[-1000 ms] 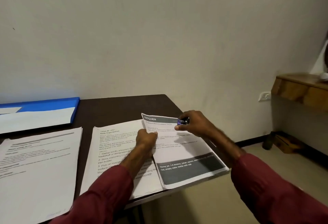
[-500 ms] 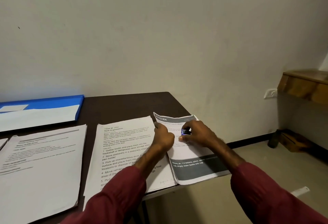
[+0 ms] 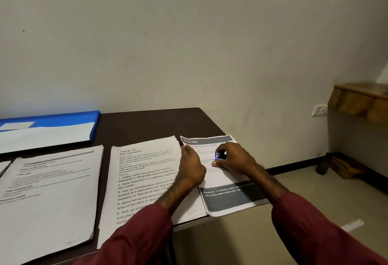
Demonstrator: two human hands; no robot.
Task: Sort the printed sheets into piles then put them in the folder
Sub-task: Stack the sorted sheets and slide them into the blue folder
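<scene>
Piles of printed sheets laid in a row along the near edge of dark table (image 3: 151, 124). Rightmost: KITCHEN pile (image 3: 228, 200), headed with a grey band, lower right corner overhanging the table edge. Directly left of it, edges meeting: Desk Organization pile (image 3: 142, 180). Further left, separated by a strip of bare table: third pile (image 3: 48, 191), print too blurred to read. Blue folder (image 3: 52, 116) at back left of table, lying flat, white paper on top of it, apart from all three piles.

Left hand (image 3: 192, 172): resting at the seam between Desk Organization pile and KITCHEN pile, fingers curled, tips against the upper left edge of the KITCHEN pile; pinching or merely pressing, cannot tell.

Right hand (image 3: 235, 157): on the upper half of the KITCHEN pile, fingers bunched together and curled, thumb and fingertips pinching small blue object (image 3: 220, 155) down against the paper. Kind of object too small to tell.

Both forearms in dark red sleeves (image 3: 315, 233).

Beyond the table, to the right: wall socket (image 3: 319, 109) and wooden shelf (image 3: 361, 101) fixed to the wall.
</scene>
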